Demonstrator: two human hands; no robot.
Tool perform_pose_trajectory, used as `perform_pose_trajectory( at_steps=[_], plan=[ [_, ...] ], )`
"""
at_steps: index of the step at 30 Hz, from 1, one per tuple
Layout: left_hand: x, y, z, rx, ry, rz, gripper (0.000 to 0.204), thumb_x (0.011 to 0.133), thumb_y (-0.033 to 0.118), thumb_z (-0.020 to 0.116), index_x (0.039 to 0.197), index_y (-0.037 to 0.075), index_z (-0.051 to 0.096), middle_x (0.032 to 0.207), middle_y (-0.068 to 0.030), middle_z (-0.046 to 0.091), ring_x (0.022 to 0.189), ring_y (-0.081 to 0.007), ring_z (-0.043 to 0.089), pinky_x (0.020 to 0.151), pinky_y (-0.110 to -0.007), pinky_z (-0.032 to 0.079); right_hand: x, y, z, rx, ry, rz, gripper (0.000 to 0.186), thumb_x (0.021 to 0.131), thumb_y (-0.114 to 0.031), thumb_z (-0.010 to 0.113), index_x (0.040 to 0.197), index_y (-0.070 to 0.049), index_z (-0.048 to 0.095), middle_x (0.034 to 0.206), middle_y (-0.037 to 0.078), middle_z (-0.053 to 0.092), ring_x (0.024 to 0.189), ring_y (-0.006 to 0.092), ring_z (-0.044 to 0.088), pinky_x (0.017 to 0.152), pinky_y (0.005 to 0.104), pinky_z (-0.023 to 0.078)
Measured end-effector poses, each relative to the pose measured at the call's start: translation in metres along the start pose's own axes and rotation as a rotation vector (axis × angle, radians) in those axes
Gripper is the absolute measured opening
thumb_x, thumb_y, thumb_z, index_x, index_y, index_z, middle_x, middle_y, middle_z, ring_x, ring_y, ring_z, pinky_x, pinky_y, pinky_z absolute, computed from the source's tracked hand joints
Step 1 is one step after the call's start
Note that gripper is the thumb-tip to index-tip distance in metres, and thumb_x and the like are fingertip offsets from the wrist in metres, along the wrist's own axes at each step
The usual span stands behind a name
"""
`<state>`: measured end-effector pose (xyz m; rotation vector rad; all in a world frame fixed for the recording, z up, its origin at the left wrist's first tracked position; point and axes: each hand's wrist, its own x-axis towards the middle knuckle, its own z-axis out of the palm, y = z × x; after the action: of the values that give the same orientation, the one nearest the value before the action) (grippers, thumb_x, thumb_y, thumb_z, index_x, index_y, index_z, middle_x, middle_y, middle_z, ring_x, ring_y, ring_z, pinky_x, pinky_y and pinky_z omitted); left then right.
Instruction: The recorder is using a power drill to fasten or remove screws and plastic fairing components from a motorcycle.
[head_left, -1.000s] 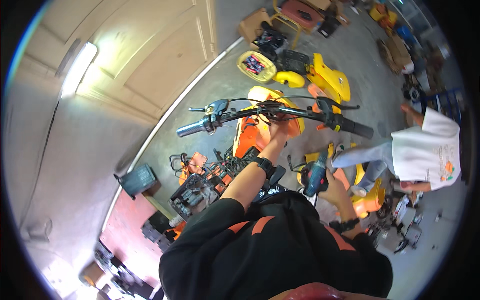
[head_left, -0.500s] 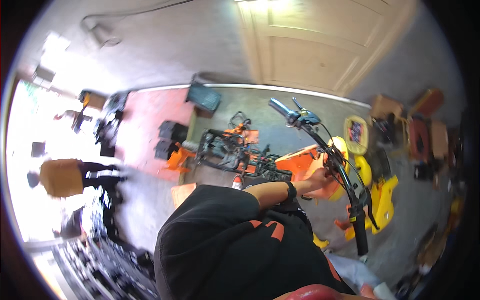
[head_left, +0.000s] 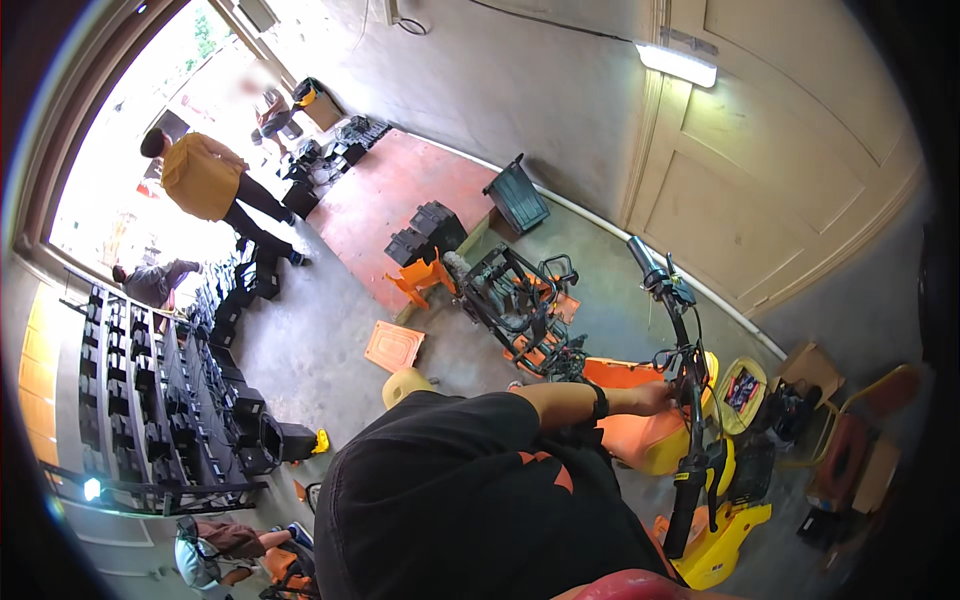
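My left hand (head_left: pixel 655 398) is closed at the middle of a black handlebar (head_left: pixel 690 400), by its stem and cables. Its fingertips are partly hidden there. A dark watch or band (head_left: pixel 599 401) is around that wrist. The bar has a black grip (head_left: pixel 684 520) at its near end and another grip (head_left: pixel 647 260) at the far end, with levers and cables beside them. Under the bar are orange and yellow body panels (head_left: pixel 640 440) of a small vehicle. My right hand is out of view.
Ahead stands a bare black vehicle frame (head_left: pixel 510 300) with orange parts. An orange panel (head_left: pixel 394 346) lies on the floor. A yellow basket (head_left: pixel 741 396) and cardboard boxes (head_left: pixel 812 368) are at right. Racks of black parts (head_left: pixel 160 400) stand left. A person in a yellow top (head_left: pixel 200 178) is near the doorway.
My view has turned, so the room, the handlebar and the person in yellow appear shifted and tilted. My left hand stays at the middle of the handlebar.
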<state>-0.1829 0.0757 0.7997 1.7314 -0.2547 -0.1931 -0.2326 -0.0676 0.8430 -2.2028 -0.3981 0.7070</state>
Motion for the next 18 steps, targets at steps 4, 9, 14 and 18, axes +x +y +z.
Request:
perform_pose_trajectory(
  at_steps=[4,9,14,18],
  plan=[
    [-0.008,0.016,-0.030,0.123,0.079,-0.215,0.021,0.089,0.013,0.058,0.102,-0.002,0.060,0.094,-0.0112,0.066,0.091,-0.0217,0.062,0.079,-0.033,0.050,0.008,0.019,0.001,-0.013,-0.001,-0.004,0.072,0.062,-0.017,0.075,0.128,-0.005,0.049,0.095,0.016,0.066,0.091,0.0297,0.065,0.077,0.0386,0.050],
    [-0.077,-0.028,-0.097,-0.272,0.294,-0.569,0.021,0.081,0.017,0.060,0.086,-0.003,0.066,0.071,-0.0130,0.066,0.058,-0.0180,0.063,0.052,-0.034,0.048,0.009,0.022,0.017,-0.027,-0.057,-0.029,0.070,0.062,-0.017,0.075,0.127,-0.005,0.050,0.095,0.016,0.066,0.090,0.0295,0.065,0.077,0.0386,0.050],
    [-0.208,-0.074,-0.188,-0.160,0.542,-0.617,0.020,0.074,0.008,0.065,0.090,-0.003,0.069,0.068,-0.0081,0.064,0.055,-0.0158,0.060,0.049,-0.030,0.048,0.017,0.030,0.030,-0.029,-0.093,-0.038,0.069,0.063,-0.017,0.075,0.126,-0.005,0.050,0.094,0.015,0.066,0.089,0.0292,0.065,0.076,0.0385,0.050],
    [-0.340,-0.079,-0.237,-0.043,0.812,-0.951,0.027,0.080,0.013,0.060,0.101,0.001,0.070,0.072,-0.0071,0.066,0.056,-0.0143,0.059,0.050,-0.028,0.047,0.027,0.032,0.040,-0.019,-0.106,-0.053,0.068,0.063,-0.017,0.074,0.126,-0.005,0.051,0.094,0.015,0.066,0.089,0.0290,0.065,0.076,0.0384,0.050]
  ],
)
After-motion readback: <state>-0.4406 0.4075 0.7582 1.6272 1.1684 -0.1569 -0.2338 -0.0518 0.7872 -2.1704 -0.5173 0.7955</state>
